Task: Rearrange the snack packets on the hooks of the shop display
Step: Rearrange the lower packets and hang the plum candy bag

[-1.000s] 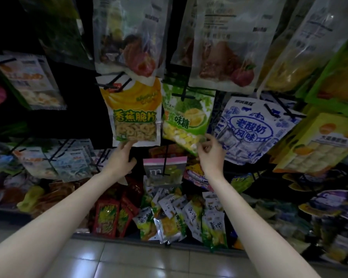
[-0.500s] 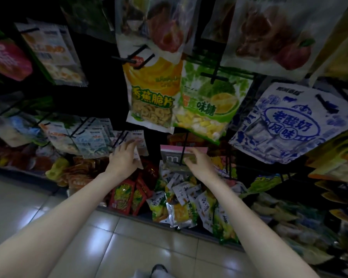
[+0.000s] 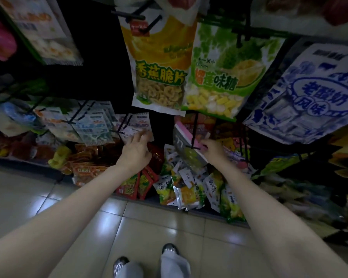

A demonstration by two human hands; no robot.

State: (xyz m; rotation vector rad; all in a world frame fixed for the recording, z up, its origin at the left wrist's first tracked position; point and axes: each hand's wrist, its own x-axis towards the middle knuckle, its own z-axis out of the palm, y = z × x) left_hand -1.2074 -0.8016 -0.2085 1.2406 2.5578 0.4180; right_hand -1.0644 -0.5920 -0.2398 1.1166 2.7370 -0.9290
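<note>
both hands have dropped from the big upper row to the lower row of hooks, which i take to mean the upper bags are left alone and the next packets to sort hang down here. the banana chip bag (image 3: pixel 159 77) and the durian candy bag (image 3: pixel 219 77) that the hands were touching a second ago now hang free in the upper centre of the frame, side by side with their edges overlapping. the right hand (image 3: pixel 213 151), right of centre, has closed on the pink-topped packet (image 3: pixel 187 147) and pinches its pink upper edge just beside the black hook (image 3: pixel 193 137) that runs through it; the packet is tilted, its lower end swung toward the left, and it is not off the hook yet. the left hand (image 3: pixel 136 151), just left of centre, has its fingers spread and loosely bent, fingertips touching the lower edge of a white sachet (image 3: pixel 141 125) that hangs at the right end of a row of similar sachets; it grasps nothing that i can see. small packets (image 3: pixel 181 187) lie heaped on the bottom shelf below both hands. my guess is the pink-topped packet comes off next.
</note>
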